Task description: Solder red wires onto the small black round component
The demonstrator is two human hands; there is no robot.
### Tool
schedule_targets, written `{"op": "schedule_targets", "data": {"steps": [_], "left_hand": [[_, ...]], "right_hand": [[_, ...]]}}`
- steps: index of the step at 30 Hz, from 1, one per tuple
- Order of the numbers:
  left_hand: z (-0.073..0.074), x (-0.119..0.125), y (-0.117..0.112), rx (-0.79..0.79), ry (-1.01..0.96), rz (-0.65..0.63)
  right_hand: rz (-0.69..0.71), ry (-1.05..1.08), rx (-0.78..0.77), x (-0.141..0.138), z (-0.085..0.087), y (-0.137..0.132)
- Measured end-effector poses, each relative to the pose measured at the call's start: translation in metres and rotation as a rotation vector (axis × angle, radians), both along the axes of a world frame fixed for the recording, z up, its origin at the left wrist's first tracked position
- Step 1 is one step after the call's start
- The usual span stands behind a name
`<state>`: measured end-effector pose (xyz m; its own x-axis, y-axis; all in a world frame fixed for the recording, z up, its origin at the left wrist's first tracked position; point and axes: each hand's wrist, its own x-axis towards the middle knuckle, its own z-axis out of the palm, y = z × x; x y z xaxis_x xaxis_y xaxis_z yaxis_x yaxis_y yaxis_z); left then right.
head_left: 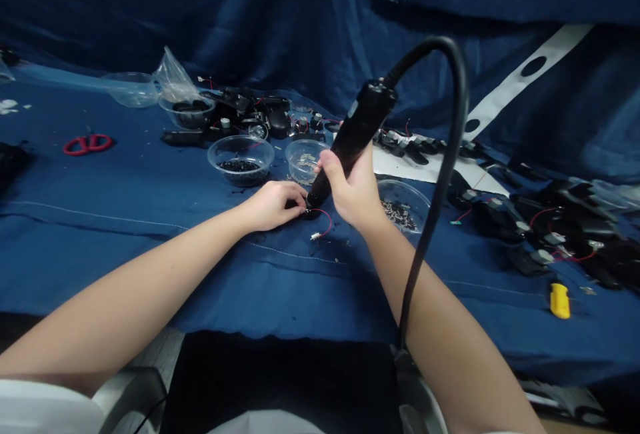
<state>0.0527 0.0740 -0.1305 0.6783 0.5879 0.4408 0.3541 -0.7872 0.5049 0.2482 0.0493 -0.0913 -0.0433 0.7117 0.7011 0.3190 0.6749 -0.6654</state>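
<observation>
A corded electric screwdriver [357, 134] is gripped fully closed in the right hand [353, 187], angled down onto a small black wired part [311, 213] pinched by the curled left hand [273, 206] at its 3 o'clock, where square alignment should be maintained.

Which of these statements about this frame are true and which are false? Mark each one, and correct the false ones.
1. The right hand grasps a corded black electric screwdriver. True.
2. The left hand holds the red-handled scissors. False: the scissors lie on the blue cloth, and the left hand is curled over a small black part at the screwdriver's tip.
3. A yellow utility knife lies on the cloth at the right. True.
4. The clear plastic bowl above the left hand is empty. False: it holds small black pieces.
</observation>
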Motion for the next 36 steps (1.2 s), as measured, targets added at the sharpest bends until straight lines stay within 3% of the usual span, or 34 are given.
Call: {"op": "schedule_targets", "data": {"steps": [5, 11, 23, 36], "left_hand": [[0.001, -0.005, 0.002, 0.025, -0.002, -0.056], [0.001, -0.005, 0.004, 0.0, 0.009, -0.071], [0.006, -0.007, 0.003, 0.079, 0.118, -0.08], [0.003, 0.003, -0.002, -0.033, -0.042, 0.013]], "right_hand": [[0.115, 0.233, -0.112, -0.012, 0.005, -0.001], [0.129, 0.374, -0.129, -0.008, -0.001, -0.002], [0.09, 0.248, -0.057, -0.017, -0.001, -0.009], [0.083, 0.231, -0.02, -0.018, -0.003, -0.01]]}}
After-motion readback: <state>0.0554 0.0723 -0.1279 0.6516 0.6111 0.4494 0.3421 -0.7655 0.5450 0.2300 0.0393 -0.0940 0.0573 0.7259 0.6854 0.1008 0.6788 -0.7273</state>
